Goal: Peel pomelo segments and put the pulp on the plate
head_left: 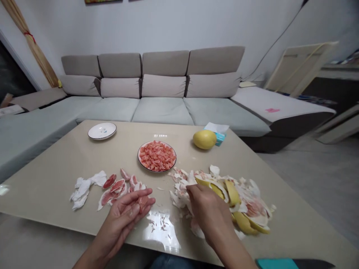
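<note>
My left hand is closed around a small piece of pink pomelo flesh, held between thumb and fingers above the table. To its right, my right hand is pinched at the near-left side of a heap of pomelo peel and pale membrane scraps. Whatever sits in that pinch is too small to make out. Behind my left hand lie several pomelo segments, some with white skin. Beyond both hands, a dark-rimmed plate holds a mound of peeled pomelo pieces. Small seeds are scattered between my hands.
Crumpled tissue lies at the left of the glossy table. Farther back are a white plate, a whole yellow pomelo and a tissue pack. A teal-and-black object rests by the near right edge. A sofa stands behind.
</note>
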`<state>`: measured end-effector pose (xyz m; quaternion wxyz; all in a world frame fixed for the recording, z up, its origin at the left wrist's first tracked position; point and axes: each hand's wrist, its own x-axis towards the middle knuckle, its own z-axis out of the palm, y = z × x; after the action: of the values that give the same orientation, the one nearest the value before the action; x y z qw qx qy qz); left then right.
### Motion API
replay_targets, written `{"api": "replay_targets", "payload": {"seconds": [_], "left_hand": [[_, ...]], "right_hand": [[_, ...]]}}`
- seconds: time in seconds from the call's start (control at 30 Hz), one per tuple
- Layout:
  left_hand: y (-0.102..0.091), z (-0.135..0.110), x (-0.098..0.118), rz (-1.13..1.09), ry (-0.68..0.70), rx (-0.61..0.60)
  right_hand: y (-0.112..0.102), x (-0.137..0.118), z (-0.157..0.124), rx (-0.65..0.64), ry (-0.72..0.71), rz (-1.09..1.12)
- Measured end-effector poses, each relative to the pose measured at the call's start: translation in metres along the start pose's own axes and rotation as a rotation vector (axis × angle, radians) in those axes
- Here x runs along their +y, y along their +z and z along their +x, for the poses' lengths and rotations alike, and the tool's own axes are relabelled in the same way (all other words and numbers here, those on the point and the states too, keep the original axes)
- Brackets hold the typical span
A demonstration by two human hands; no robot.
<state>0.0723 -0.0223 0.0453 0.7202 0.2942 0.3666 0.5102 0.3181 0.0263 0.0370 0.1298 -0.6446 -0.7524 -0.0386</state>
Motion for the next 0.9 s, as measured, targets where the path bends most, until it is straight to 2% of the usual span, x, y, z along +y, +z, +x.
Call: {"api": "replay_targets", "payload": {"seconds": [0.1, 0.17, 0.3, 0.37, 0.5, 0.7, 0.83, 0.9], "left_hand": [[-0.001, -0.004, 0.003, 0.036, -0.018, 0.010], [0.000, -0.007, 0.006, 0.063, -0.012, 0.005], [0.005, -0.014, 0.011, 0.099, 0.015, -0.022], [0.008, -0.018, 0.015, 0.139, 0.027, -0.033], [0.010, -0.027, 0.023, 0.230, 0.047, -0.081], [0.009, -0.034, 0.018, 0.234, 0.111, -0.115], [0.011, -0.037, 0.010, 0.306, 0.231, 0.018], [0.011, -0.038, 0.011, 0.387, 0.301, 0.046]], "right_hand": [[-0.006, -0.001, 0.003, 0.021, 0.090, -0.036], [-0.013, -0.007, 0.001, 0.061, 0.059, 0.137], [-0.036, -0.037, -0.012, 0.035, -0.248, 0.725], [-0.048, -0.055, -0.020, 0.061, -0.380, 0.856], [-0.062, -0.082, -0.032, 0.141, -0.471, 0.899], [-0.064, -0.098, -0.039, 0.263, -0.479, 0.821], [-0.060, -0.107, -0.043, 0.233, -0.411, 0.824], [-0.059, -0.112, -0.045, 0.228, -0.382, 0.826]]}}
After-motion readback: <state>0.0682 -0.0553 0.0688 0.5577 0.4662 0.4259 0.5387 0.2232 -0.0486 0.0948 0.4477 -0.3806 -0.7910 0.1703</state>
